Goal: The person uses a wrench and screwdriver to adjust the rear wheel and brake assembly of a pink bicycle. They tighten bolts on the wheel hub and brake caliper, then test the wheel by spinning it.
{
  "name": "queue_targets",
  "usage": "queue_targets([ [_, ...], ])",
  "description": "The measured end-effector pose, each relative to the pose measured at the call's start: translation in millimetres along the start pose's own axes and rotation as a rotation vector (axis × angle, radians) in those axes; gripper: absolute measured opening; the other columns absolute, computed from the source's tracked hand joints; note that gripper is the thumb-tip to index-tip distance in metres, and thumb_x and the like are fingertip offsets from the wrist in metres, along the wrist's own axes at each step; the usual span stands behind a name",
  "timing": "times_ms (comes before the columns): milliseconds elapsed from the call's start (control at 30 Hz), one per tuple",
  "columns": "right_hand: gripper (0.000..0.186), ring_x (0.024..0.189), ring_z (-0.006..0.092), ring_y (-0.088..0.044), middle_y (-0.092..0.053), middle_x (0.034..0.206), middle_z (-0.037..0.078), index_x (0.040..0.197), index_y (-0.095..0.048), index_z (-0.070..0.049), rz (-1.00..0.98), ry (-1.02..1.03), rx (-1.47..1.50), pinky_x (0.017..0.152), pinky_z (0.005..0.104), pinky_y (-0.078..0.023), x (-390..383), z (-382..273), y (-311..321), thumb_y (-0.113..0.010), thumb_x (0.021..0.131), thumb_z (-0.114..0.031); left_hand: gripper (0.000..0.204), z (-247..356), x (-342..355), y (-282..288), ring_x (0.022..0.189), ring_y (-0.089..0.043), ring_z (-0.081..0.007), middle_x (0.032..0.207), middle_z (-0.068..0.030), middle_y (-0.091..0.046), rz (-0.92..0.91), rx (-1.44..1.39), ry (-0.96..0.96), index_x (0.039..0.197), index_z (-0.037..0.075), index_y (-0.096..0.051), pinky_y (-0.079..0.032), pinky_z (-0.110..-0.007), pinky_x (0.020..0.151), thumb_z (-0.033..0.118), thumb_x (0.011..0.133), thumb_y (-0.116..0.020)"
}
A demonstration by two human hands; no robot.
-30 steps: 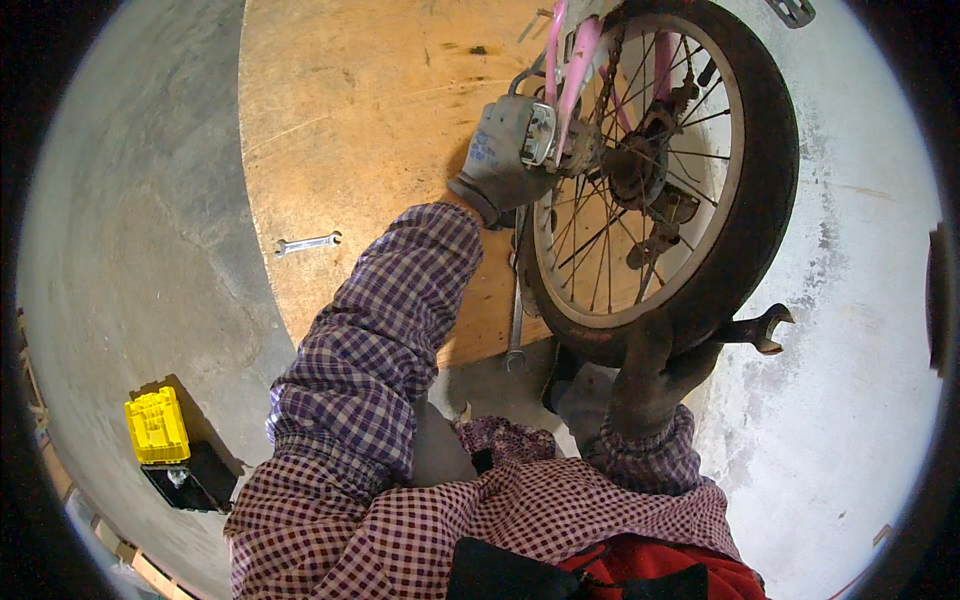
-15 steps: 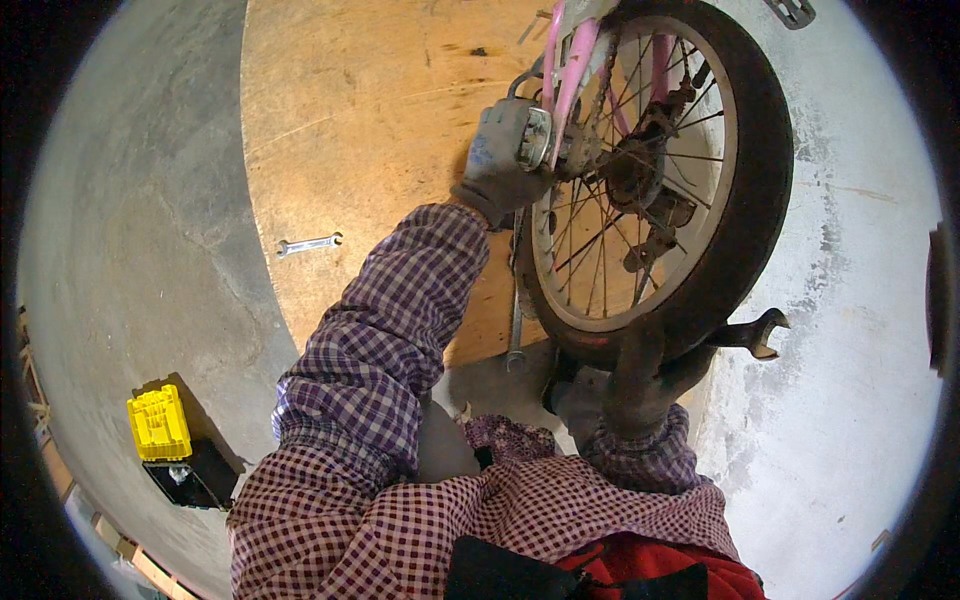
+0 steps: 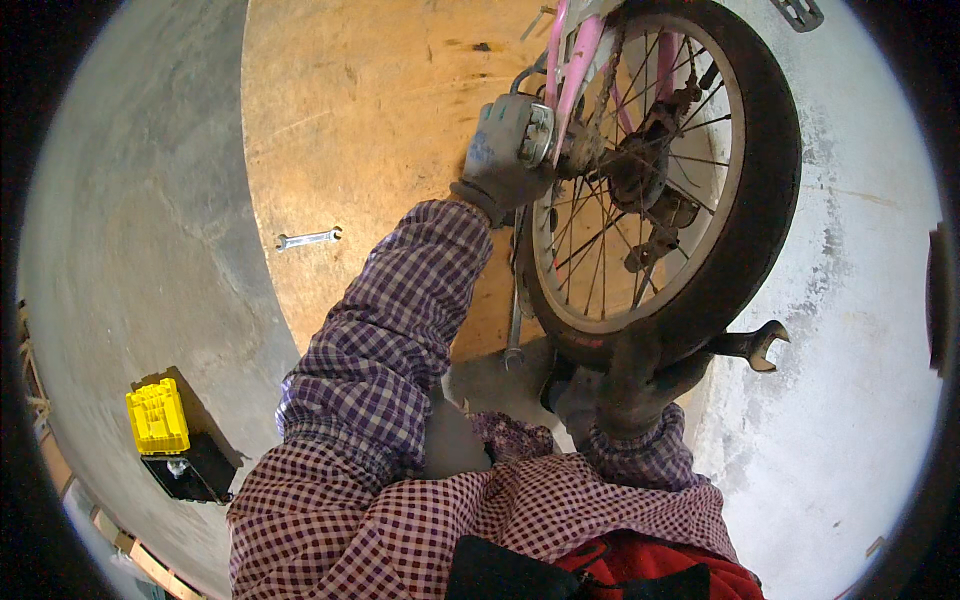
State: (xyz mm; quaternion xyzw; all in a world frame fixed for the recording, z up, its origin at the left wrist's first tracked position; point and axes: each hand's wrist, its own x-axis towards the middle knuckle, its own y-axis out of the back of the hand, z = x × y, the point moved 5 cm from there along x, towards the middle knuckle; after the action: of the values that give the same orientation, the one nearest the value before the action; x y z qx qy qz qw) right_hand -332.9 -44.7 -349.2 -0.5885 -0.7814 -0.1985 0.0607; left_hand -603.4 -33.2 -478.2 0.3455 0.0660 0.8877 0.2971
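A bicycle wheel [image 3: 770,150] with a black tyre and dirty spokes stands in a pink frame [image 3: 580,65]. My left hand [image 3: 497,150], in a grey glove, is closed round a silver metal part [image 3: 537,135] beside the wheel's axle. Its fingertips are mostly hidden. Low on the tyre, my right hand [image 3: 640,380] wears a dark glove and grips an open-end wrench [image 3: 765,347], whose jaw sticks out to the right. Both the tyre and the glove hide part of that grip. The rusty hub and chain parts [image 3: 640,170] show between the spokes.
A smaller double-ended wrench [image 3: 310,238] lies on the wooden board [image 3: 350,120]. Beside the wheel runs a long metal bar [image 3: 514,335]. An open black box with a yellow lid [image 3: 158,417] sits on the concrete floor at left. A pedal [image 3: 797,13] shows at top right.
The wheel's lower part has shifted slightly to the right, and the wrench jaw in my right hand has tilted a little upward. My left hand keeps its hold at the axle.
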Motion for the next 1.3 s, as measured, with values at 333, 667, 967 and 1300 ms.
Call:
queue_targets([
  [333,0.076,0.112,0.0206,-0.054,-0.053,0.133,0.013,0.148,-0.035,0.000,-0.094,0.121,-0.215,0.097,0.0331,-0.045,-7.9,5.4,2.9,-0.077,0.088,-0.019,0.063,-3.8,-8.8,3.9,0.106,-0.054,-0.0409,0.114,-0.0175,-0.058,-0.049,0.061,0.139,0.118,0.008,-0.058,-0.049,-0.050,0.090,0.023,0.065,-0.087],
  [667,0.077,0.097,0.0166,-0.055,-0.056,0.121,0.010,0.144,-0.035,0.002,-0.106,0.008,-0.107,0.083,0.0294,-0.048,6.4,-24.6,2.0,-0.077,0.081,-0.006,0.055,15.7,-9.7,2.8,0.107,-0.056,-0.0399,0.113,-0.0167,-0.060,-0.068,0.075,0.295,0.116,0.008,-0.061,-0.051,-0.048,0.091,0.026,0.071,-0.085],
  [967,0.075,0.096,0.0156,-0.056,-0.058,0.119,0.011,0.144,-0.036,0.004,-0.115,0.299,-0.462,0.081,0.0281,-0.049,6.0,-19.5,20.3,-0.076,0.081,-0.002,0.045,27.1,-14.9,-9.8,0.103,-0.057,-0.0405,0.109,-0.0166,-0.061,-0.041,0.081,0.311,0.112,0.008,-0.062,-0.051,-0.049,0.087,0.023,0.074,-0.081],
  [1300,0.066,0.087,0.0141,-0.053,-0.057,0.108,0.008,0.138,-0.042,0.004,-0.144,0.210,-0.204,0.080,0.0290,-0.047,-3.5,-0.5,13.3,-0.078,0.083,-0.008,0.040,22.4,-18.5,3.7,0.101,-0.057,-0.0428,0.108,-0.0187,-0.061,-0.006,0.081,0.361,0.109,0.006,-0.061,-0.051,-0.050,0.085,0.021,0.076,-0.078],
])
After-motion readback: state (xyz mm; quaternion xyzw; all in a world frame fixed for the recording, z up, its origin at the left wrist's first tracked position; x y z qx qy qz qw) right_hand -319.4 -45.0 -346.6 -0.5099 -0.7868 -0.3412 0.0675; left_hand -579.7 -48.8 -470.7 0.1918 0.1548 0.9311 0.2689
